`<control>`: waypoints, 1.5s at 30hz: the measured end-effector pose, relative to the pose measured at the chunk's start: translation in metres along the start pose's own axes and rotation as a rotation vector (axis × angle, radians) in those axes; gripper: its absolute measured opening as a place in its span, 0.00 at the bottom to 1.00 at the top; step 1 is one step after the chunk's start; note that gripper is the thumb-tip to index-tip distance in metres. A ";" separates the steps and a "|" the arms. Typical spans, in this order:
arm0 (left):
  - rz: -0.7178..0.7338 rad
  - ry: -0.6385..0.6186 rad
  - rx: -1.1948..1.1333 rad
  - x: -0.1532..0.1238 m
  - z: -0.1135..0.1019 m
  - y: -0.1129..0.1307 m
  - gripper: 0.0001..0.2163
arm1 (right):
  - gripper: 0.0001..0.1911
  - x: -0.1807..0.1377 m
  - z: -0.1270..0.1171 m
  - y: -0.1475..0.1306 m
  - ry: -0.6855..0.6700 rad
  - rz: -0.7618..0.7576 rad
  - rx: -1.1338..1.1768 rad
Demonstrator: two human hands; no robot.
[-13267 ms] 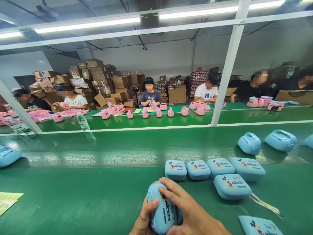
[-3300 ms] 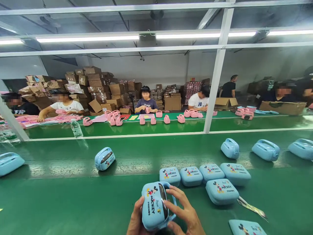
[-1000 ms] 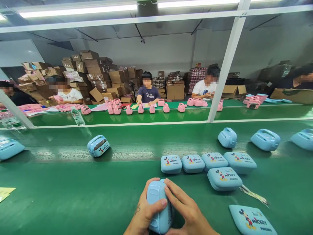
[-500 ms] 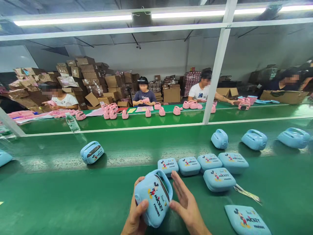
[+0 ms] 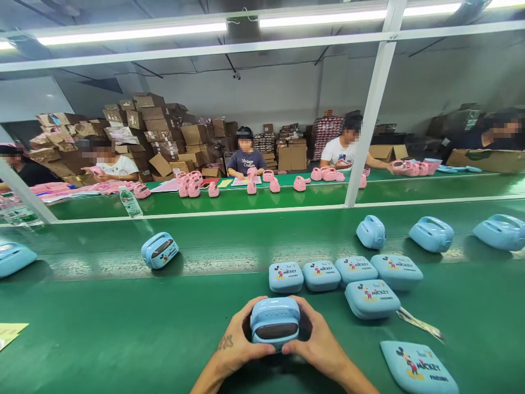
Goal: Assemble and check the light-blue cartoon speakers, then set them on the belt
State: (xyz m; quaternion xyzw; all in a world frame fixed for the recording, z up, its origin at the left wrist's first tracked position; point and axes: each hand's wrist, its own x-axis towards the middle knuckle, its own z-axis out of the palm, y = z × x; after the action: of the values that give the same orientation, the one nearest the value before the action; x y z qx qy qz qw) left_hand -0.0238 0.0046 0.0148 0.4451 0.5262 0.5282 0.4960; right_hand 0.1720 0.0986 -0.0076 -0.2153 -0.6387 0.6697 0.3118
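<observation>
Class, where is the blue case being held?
In the head view, the held blue case is low at centre, between the left hand and right hand, below the printed row's leftmost case.

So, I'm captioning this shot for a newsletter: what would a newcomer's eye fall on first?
Probably the glossy blue item with a dark panel at bottom centre, held between the left hand and right hand. Next might come the row of four blue Mickey-printed pieces just beyond it, toward the right. Farther back, pink items dot the opposite bench.
</observation>
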 end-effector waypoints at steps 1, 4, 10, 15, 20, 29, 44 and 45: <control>0.001 -0.005 0.002 -0.001 0.000 0.003 0.38 | 0.37 -0.001 0.000 0.000 -0.020 -0.010 -0.007; 0.000 -0.007 0.003 -0.002 0.000 0.008 0.36 | 0.35 -0.001 0.000 0.000 -0.054 -0.027 -0.007; -0.020 0.003 -0.033 0.002 -0.005 0.005 0.36 | 0.34 0.002 0.000 -0.003 -0.029 -0.018 -0.054; -0.007 -0.005 -0.049 0.001 -0.004 0.001 0.35 | 0.35 0.005 0.003 0.004 -0.015 0.005 0.121; 0.053 0.069 -0.100 0.002 0.003 -0.013 0.47 | 0.39 0.002 0.006 0.007 0.005 0.035 0.426; 0.101 0.178 -0.082 -0.006 0.018 -0.011 0.43 | 0.41 -0.003 0.009 0.001 -0.017 0.094 0.638; 0.100 0.185 0.085 -0.010 0.005 -0.008 0.31 | 0.36 -0.006 0.022 0.014 0.113 0.034 0.349; 0.098 0.148 0.069 -0.009 0.002 -0.008 0.32 | 0.36 -0.006 0.022 0.014 0.115 0.035 0.344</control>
State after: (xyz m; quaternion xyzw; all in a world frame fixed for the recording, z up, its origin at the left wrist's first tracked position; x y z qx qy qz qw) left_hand -0.0205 -0.0042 0.0073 0.4470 0.5568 0.5648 0.4137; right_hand 0.1595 0.0784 -0.0200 -0.2078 -0.4918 0.7611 0.3683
